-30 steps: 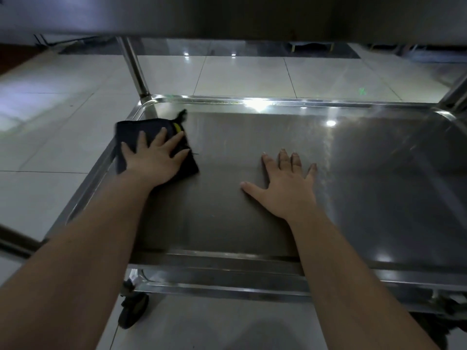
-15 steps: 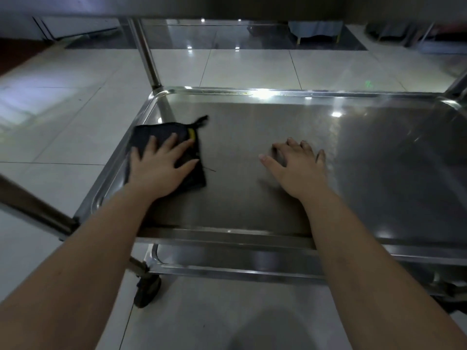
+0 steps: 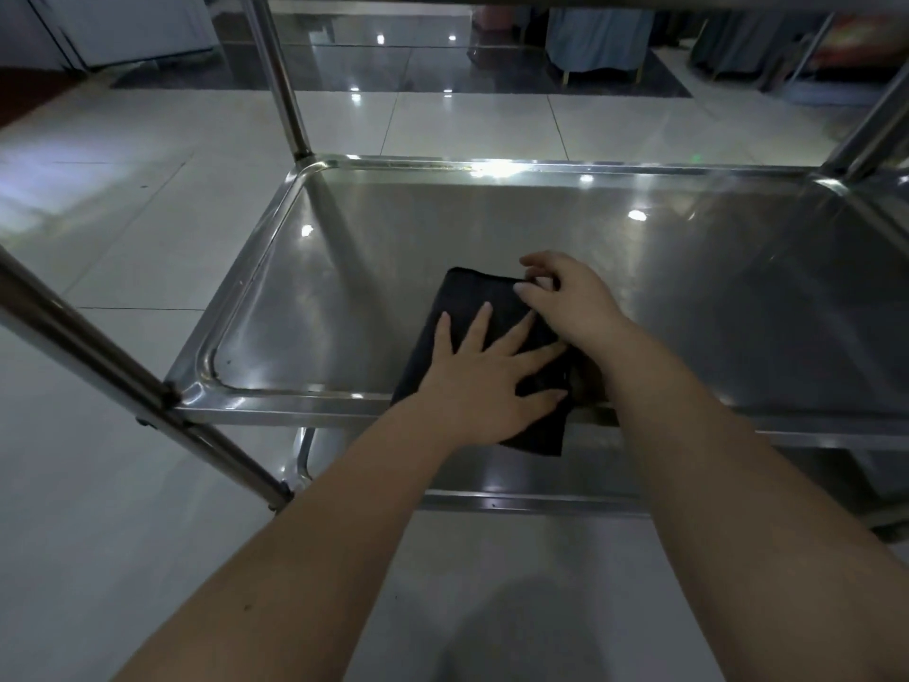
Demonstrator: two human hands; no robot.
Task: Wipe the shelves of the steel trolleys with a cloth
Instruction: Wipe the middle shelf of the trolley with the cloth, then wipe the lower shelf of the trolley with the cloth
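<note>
Head view: on shelf [image 3: 492, 228], left hand [image 3: 484, 381] presses cloth [image 3: 462, 292] flat, right hand [image 3: 570, 297] pinches it.

I can read nothing here. The dark cloth [image 3: 462, 292] under my left grip [image 3: 482, 386] carries no legible label or print. The steel shelf [image 3: 442, 228] around it shows only glare, with no brand, number or sign.
</note>
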